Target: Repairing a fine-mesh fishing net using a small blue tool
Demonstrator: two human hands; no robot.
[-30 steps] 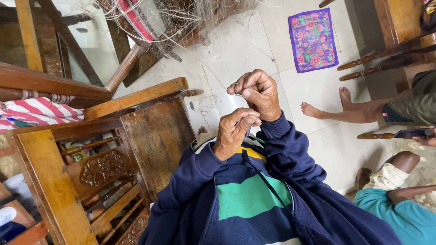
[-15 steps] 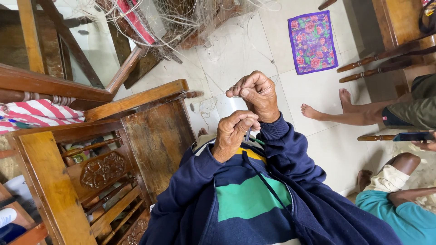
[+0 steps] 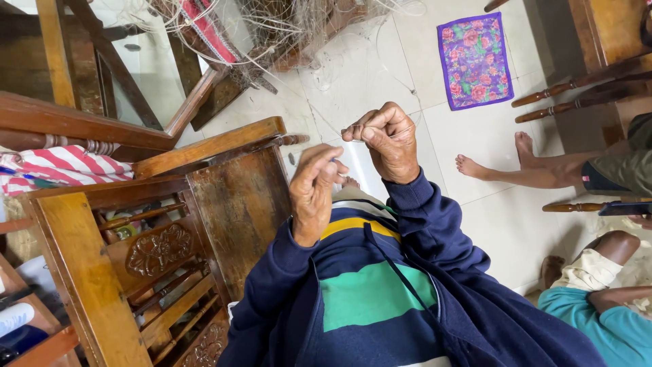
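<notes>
Head view, the only one, tilted so that the floor fills the top of the frame. At centre, your right hand (image 3: pixel 387 139) is closed with thumb and forefinger pinched together on a fine pale line (image 3: pixel 324 129), which runs off toward the upper left of the frame; whether the pinch truly bites on the strand is hard to confirm, since it is thin and nearly lost against the white tiled floor (image 3: pixel 380 54). Just below and left of it, your left hand (image 3: pixel 314 190) is curled, fingertips drawn together, with a small dark object barely showing at them; what it is cannot be told. The two hands sit close, not touching. The strand appears to lead to the tangled fishing net (image 3: pixel 272 27) heaped at top centre over a chair frame. Judge this line as very light, limp and slippery: it will carry no weight but will slide through dry fingers and snag on itself, so take it in a pad-to-pad pinch close to the working point and keep the free length under mild tension. At left stands a carved wooden chair (image 3: pixel 136 258) with a striped cloth (image 3: pixel 61 166) behind it; a flowered purple mat (image 3: pixel 475 61) lies at upper right; another person's bare legs (image 3: pixel 536 170) cross the right edge.
</notes>
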